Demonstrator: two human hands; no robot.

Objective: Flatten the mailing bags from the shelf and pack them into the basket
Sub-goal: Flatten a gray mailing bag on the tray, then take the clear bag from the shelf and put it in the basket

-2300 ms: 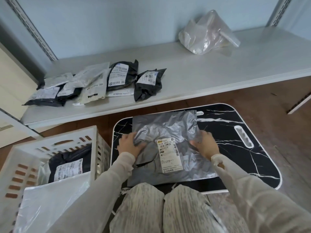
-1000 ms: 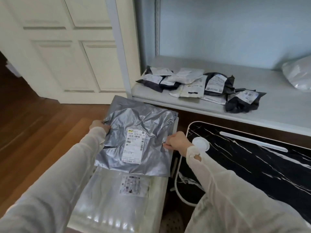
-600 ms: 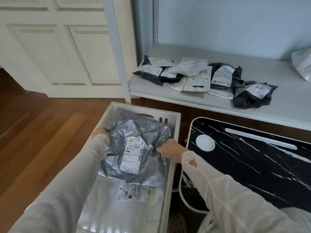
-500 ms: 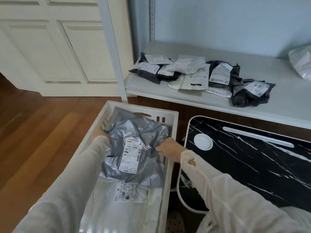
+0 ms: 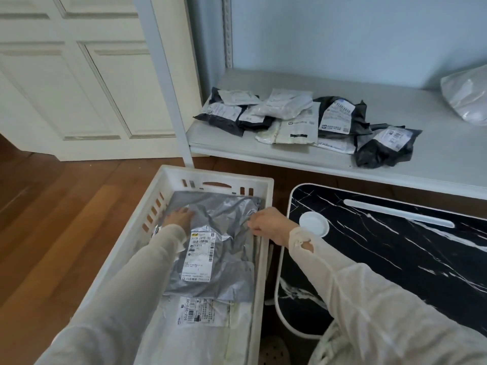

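Two hands settle grey mailing bag (image 5: 224, 233) inside basket (image 5: 263, 185), atop clear bag (image 5: 200, 333). Left hand (image 5: 179, 217) presses flat-fingered, likely holding it flat; right hand (image 5: 266, 224) pinches bag's right edge.

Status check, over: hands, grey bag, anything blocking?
Left hand flat on grey bag; right hand at its right edge. Bag lies in basket. Nothing blocking.
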